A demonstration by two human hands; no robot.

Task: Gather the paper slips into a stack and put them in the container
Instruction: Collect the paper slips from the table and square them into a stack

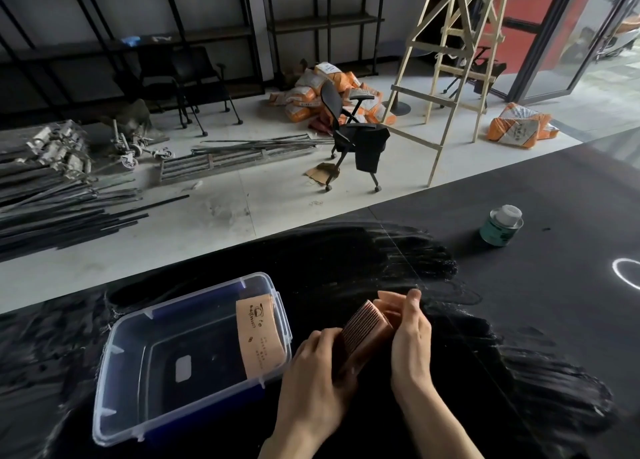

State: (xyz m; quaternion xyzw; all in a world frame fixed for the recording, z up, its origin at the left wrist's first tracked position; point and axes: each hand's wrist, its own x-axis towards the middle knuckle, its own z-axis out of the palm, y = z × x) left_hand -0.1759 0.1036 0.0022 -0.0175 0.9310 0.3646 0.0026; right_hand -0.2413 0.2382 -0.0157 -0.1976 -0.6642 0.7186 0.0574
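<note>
A thick stack of tan paper slips (363,330) stands on edge on the black table, pressed between both hands. My left hand (311,372) grips its near left side. My right hand (410,337) is flat against its right side, fingers reaching past the far end. Just left of the hands sits a clear plastic container (114,382) with a blue-tinted rim. Inside it, a printed tan slip (258,337) leans against the right wall.
A green tin with a white cap (500,226) stands on the table at the far right. A white chalk ring (627,273) marks the table's right edge. Beyond the table's far edge lie the floor, a black chair (356,136) and a wooden ladder (457,60).
</note>
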